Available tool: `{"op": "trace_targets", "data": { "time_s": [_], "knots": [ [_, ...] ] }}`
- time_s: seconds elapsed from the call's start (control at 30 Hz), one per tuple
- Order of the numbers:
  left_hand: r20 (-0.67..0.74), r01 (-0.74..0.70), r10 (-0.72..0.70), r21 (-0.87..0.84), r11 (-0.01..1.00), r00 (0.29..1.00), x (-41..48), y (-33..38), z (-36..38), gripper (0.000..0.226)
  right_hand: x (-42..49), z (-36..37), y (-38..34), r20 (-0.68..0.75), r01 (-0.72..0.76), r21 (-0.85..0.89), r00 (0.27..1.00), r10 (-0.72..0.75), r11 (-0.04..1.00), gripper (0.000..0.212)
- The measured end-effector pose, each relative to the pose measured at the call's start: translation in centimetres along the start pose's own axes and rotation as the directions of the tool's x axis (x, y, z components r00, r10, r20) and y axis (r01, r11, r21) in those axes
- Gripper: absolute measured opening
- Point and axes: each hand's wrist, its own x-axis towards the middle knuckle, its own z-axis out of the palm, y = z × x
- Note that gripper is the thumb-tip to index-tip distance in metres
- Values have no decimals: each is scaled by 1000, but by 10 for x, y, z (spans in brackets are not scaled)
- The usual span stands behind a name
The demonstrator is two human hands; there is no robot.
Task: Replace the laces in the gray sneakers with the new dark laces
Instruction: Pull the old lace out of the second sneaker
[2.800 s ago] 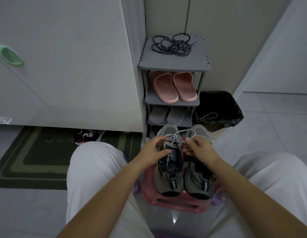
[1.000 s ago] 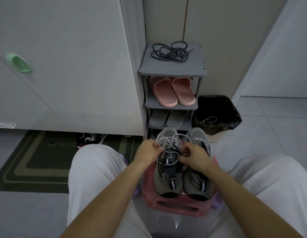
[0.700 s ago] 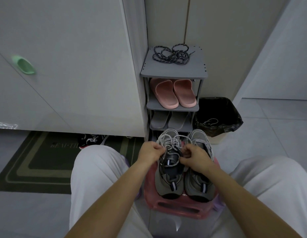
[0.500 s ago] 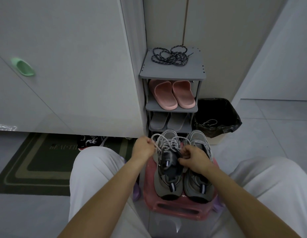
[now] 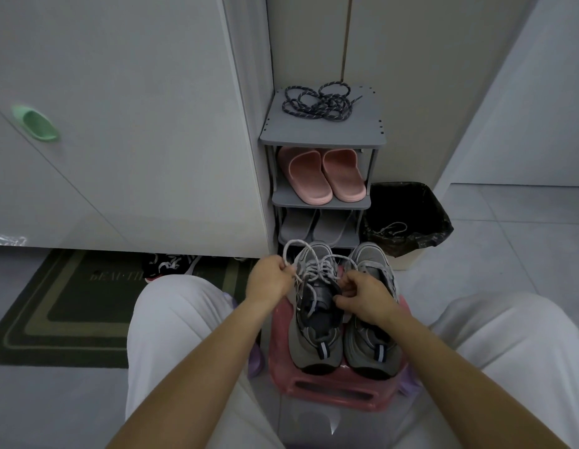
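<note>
Two gray sneakers stand side by side on a pink stool [image 5: 333, 388] between my knees: the left sneaker [image 5: 315, 322] and the right sneaker [image 5: 370, 338]. The left one carries a loosened pale gray lace [image 5: 309, 265]. My left hand [image 5: 271, 278] pinches a loop of that lace, drawn out to the left. My right hand [image 5: 364, 296] grips the lace at the left sneaker's tongue. No lace shows on the right sneaker. The new dark laces [image 5: 317, 102] lie bundled on top of the gray shoe rack [image 5: 323, 137].
The rack holds pink slippers [image 5: 320, 175] and gray slippers [image 5: 314, 226] on lower shelves. A bin with a black bag [image 5: 406, 218] stands right of it, with a pale lace inside. A white cabinet [image 5: 126, 124] is at left, a dark doormat [image 5: 55, 306] below it.
My left hand has moved left and pulled a loop of the pale lace out of the left sneaker. My right hand has stayed at the tongue.
</note>
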Motion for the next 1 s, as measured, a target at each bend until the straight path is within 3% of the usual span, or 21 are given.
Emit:
{"op": "trace_targets", "data": {
  "time_s": [0.2,0.37,0.47,0.6,0.7,0.83,0.93,1.0],
  "knots": [
    [-131,50,-70,-156,987,989,21,-10,-29,28,1,0,0,10,2,-11,1000,-2,1000,20],
    [172,101,-87,-77,992,981,2,-5,-12,27,0,0,0,3,6,-13,1000,-6,1000,19],
    [183,66,-57,-41,997,982,-7,-5,4,27,0,-1,0,2,6,-24,1000,-6,1000,19],
    [210,114,-119,34,993,970,-12,-3,11,37,1,0,0,1,5,-24,1000,-5,1000,19],
    [157,67,-65,-7,998,985,-14,-1,10,37,1,0,0,6,1,-17,1000,-1,1000,19],
    [82,-3,7,-57,998,997,-12,7,13,21,2,0,0,8,-2,-16,1000,2,1000,19],
    [52,2,-4,22,1000,999,-6,7,12,29,2,0,0,17,-4,-3,1000,4,1000,18],
    [12,22,-22,-35,999,1000,1,2,6,29,2,-1,0,26,-3,6,1000,3,1000,17]
  ]
}}
